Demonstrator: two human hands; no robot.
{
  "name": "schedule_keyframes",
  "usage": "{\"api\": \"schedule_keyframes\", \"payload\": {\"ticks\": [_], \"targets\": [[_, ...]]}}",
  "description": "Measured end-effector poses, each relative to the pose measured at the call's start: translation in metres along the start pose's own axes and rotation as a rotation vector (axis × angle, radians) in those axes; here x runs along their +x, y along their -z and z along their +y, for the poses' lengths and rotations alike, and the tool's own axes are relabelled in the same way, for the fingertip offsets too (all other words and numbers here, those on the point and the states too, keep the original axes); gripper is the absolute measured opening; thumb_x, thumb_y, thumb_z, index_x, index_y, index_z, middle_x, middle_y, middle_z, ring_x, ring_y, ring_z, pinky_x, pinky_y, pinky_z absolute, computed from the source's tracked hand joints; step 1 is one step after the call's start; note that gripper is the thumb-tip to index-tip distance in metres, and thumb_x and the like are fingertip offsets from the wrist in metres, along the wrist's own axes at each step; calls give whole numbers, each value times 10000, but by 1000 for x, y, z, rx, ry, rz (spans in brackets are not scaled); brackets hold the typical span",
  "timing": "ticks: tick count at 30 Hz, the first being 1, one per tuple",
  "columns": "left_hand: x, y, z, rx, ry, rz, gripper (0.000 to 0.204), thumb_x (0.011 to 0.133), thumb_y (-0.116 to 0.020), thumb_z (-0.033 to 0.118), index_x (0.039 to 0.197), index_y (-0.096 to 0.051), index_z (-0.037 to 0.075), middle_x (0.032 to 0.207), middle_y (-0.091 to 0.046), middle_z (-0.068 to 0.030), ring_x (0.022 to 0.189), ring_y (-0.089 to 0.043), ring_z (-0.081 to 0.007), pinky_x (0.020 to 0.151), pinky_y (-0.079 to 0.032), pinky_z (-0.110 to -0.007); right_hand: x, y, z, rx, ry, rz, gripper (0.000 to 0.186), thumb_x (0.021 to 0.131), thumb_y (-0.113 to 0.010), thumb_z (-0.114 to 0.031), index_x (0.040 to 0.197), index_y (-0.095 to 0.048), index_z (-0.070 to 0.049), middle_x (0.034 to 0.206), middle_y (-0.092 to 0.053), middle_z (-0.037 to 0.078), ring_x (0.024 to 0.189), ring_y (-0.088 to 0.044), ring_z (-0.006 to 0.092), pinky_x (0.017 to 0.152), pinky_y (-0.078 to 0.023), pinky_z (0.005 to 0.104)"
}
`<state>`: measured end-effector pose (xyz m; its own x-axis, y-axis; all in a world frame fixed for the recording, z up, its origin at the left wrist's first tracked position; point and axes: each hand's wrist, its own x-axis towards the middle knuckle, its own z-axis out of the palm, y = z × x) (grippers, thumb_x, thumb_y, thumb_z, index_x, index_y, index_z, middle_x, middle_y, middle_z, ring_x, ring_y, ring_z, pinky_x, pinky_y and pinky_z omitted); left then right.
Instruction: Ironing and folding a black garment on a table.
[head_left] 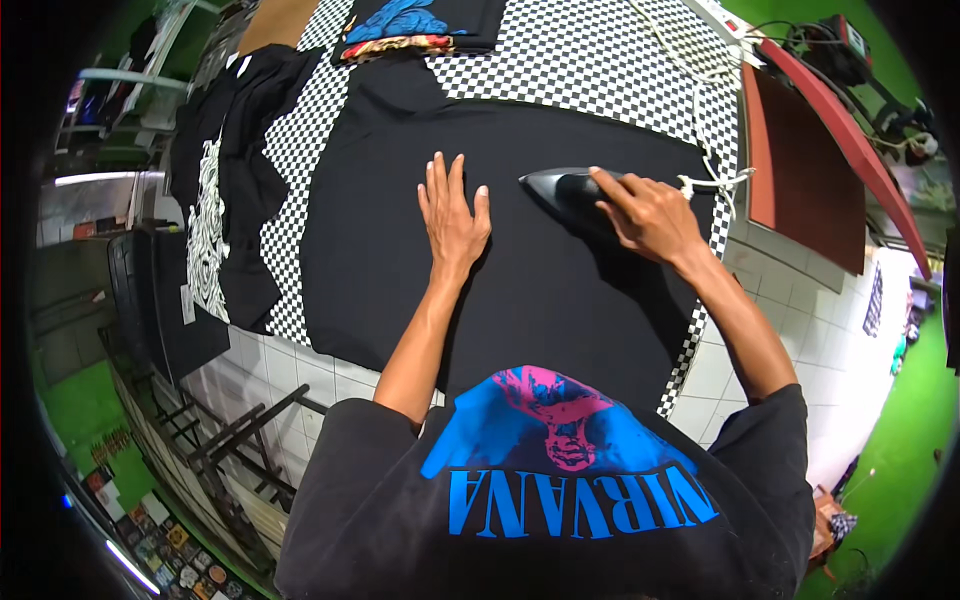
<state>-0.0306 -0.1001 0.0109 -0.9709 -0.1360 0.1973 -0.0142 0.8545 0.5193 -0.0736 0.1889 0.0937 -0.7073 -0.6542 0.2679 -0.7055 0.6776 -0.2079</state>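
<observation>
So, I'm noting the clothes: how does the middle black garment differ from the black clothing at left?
The middle garment is spread wide; the left clothing lies narrower and rumpled. The middle garment shows plain black; the left clothing carries a white pattern. Both are mainly black.

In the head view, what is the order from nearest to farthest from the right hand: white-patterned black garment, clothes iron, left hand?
1. Clothes iron: in the right hand.
2. Left hand: to its left.
3. White-patterned black garment: farther left.

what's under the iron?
Black cloth shows around the iron, held in the right hand. The patch directly beneath is covered and can't be seen.
</observation>
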Motion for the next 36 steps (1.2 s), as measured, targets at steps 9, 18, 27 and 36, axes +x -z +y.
{"api": "schedule_keyframes", "payload": {"ticks": [9, 18, 27, 36], "targets": [[-27, 7, -26, 29, 125, 25, 577, 1001, -520, 312, 1495, -415, 34, 1597, -305, -238, 1495, -260, -401, 1212, -181, -557, 98, -58, -41, 21, -10, 35, 407, 956, -645, -221, 1344, -562, -130, 865, -666, 112, 715, -689, 314, 611, -557, 407], [-27, 3, -26, 71, 93, -50, 595, 989, -546, 319, 1490, -419, 24, 1596, -307, -240, 1494, -266, -394, 1213, -176, -566, 93, -48, 10, -93, -143, 14, 407, 967, -631, -227, 1356, -547, -141, 841, -646, 110, 702, -686, 314, 588, -561, 424], [-17, -7, 0, -4, -1, -114, 607, 978, -569, 319, 1487, -420, 22, 1593, -302, -255, 1498, -257, -402, 1211, -160, -585, -16, 17, 80, -184, -254, 40, 376, 958, -641, -213, 1326, -590, -155, 836, -627, 117, 714, -668, 331, 604, -541, 420], [16, -39, 61, -110, -192, -173, 593, 974, -577, 309, 1476, -431, 29, 1584, -309, -264, 1493, -263, -411, 1207, -163, -596, -30, 51, 134, -194, -444, -15, 382, 826, -665, -111, 1207, -643, -132, 946, -690, 138, 814, -670, 371, 676, -522, 477]]}}
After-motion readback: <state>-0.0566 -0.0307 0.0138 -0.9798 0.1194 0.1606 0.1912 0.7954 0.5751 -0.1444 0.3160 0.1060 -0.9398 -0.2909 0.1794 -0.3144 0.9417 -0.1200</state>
